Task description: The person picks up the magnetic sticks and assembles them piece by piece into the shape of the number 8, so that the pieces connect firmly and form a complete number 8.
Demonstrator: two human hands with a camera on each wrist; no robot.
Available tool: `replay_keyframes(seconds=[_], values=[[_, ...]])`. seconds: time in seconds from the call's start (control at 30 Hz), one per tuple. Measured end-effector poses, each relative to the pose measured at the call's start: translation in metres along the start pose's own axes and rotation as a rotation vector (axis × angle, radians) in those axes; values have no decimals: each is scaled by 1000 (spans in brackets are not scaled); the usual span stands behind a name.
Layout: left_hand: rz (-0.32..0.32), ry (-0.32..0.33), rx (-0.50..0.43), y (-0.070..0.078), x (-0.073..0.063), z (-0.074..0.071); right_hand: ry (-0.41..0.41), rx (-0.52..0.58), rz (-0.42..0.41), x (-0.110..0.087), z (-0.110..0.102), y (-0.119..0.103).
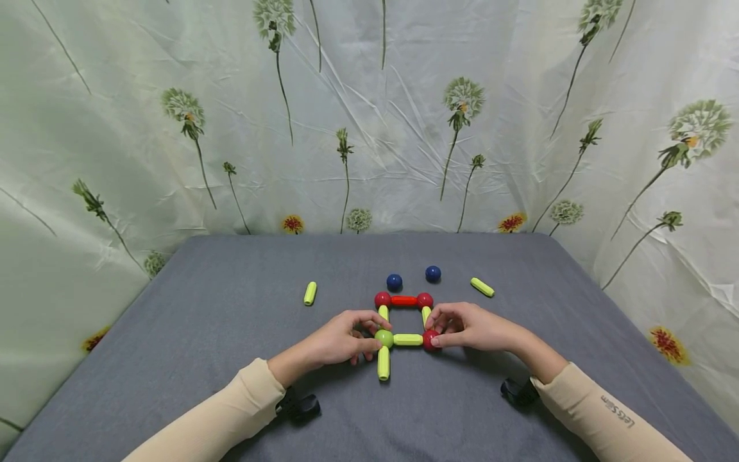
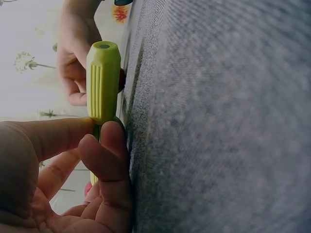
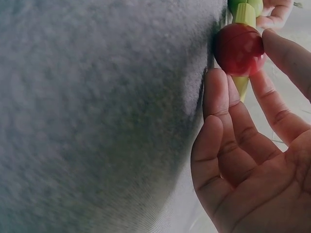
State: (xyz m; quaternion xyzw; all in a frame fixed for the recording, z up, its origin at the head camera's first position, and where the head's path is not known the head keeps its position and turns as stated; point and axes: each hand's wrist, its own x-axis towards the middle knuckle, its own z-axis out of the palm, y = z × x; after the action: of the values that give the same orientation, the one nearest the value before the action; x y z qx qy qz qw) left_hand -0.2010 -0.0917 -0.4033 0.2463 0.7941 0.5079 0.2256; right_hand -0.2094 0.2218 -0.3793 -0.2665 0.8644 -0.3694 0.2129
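Left hand (image 1: 342,337) and right hand (image 1: 473,326) face each other, apart, each in a pinch.
The sleeved left forearm (image 1: 231,404) slants in from the near left, the sleeved right forearm (image 1: 597,401) from the near right. Each thumb (image 1: 367,345) lies on the near side, the index finger (image 1: 365,315) bends on the far side, and the remaining fingers (image 2: 104,160) curl loosely.

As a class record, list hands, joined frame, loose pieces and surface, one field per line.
left hand: pinches glossy lime-green ball
right hand: pinches glossy red ball, near right corner
frame far side: red rod between two red balls
other sides: three yellow-green rods
extra rod: yellow-green, from lime-green ball toward person
loose: two dark blue balls, two yellow-green rods
surface: grey cloth
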Motion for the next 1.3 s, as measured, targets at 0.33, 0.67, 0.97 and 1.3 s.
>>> replay_keyframes(seconds=[0.33,0.67,0.97,1.3], values=[[-7,-3,-15,-1,0,0,64,-17,2,4,-20,3],[-7,-6,-28,-1,0,-1,221,-84,81,17,-46,11],[-5,-3,-37,-2,0,0,299,-170,160,37,-58,19],[-23,1,-38,-2,0,0,310,-215,189,56,-62,23]])
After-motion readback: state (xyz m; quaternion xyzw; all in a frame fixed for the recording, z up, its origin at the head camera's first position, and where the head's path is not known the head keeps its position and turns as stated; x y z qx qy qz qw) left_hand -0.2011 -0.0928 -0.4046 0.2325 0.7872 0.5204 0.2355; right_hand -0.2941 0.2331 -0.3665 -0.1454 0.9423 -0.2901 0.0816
